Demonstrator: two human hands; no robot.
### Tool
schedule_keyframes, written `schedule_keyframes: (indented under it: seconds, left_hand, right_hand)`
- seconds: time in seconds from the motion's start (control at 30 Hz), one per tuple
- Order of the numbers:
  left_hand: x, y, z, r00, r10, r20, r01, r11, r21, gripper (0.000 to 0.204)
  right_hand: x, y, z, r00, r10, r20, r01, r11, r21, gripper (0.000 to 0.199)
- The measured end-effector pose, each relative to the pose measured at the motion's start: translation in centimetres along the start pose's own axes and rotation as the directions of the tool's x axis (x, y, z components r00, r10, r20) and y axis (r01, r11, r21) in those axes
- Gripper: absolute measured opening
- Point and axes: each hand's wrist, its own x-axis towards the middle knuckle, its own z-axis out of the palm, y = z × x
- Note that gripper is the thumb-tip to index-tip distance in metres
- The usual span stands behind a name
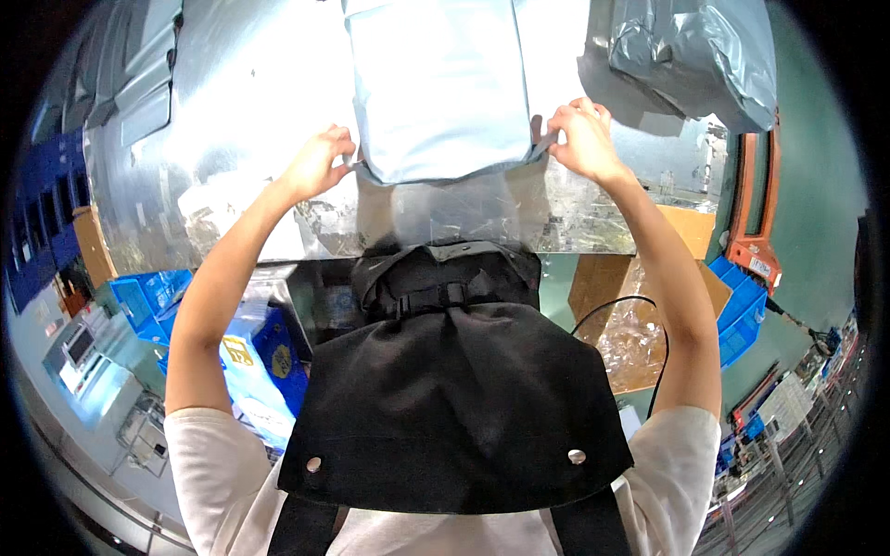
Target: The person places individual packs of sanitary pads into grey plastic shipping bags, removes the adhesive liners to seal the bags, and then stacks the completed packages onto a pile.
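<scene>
A pale grey-blue plastic mailing bag (pixel 440 88) lies on the metal tabletop, its near edge toward me. At the bag's near left corner, my left hand (pixel 322 165) is closed in a pinch on the plastic. My right hand (pixel 584 139) pinches the near right corner the same way, with a small strip of plastic between thumb and fingers. The bag's far end runs out of the top of the picture. Whatever is inside the bag is hidden.
The scuffed metal table (pixel 464 218) ends in front of me. A grey plastic-wrapped package (pixel 691 60) sits at far right, grey bags (pixel 148 79) at far left. Below are blue crates (pixel 148 301), a cardboard box (pixel 616 320) with clear plastic and an orange frame (pixel 756 213).
</scene>
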Motion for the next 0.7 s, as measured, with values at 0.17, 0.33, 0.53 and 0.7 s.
schedule_keyframes:
  seconds: [0.17, 0.33, 0.53, 0.7]
  left_hand:
    - [6.1, -1.8, 1.5, 0.885, -0.428, 0.182, 0.464, 0.839, -0.283, 0.019]
    - [7.8, -3.2, 7.2, 0.563, -0.825, 0.056, 0.275, 0.123, -0.953, 0.038]
    - [8.8, -2.7, 6.6, 0.431, -0.9, -0.066, 0.121, 0.13, -0.984, 0.031]
    - [0.1, -0.4, 7.0, 0.374, -0.795, -0.477, 0.086, 0.541, -0.836, 0.031]
  right_hand:
    - [7.0, -1.8, 0.7, 0.887, 0.326, 0.326, -0.359, 0.933, 0.042, 0.02]
    - [8.9, -1.7, 6.1, 0.81, 0.573, -0.125, -0.401, 0.697, 0.595, 0.008]
    - [9.1, 0.1, 7.9, 0.769, 0.562, -0.306, -0.073, 0.552, 0.831, 0.017]
    - [1.6, -1.1, 4.1, 0.706, 0.665, -0.245, -0.11, 0.444, 0.889, 0.039]
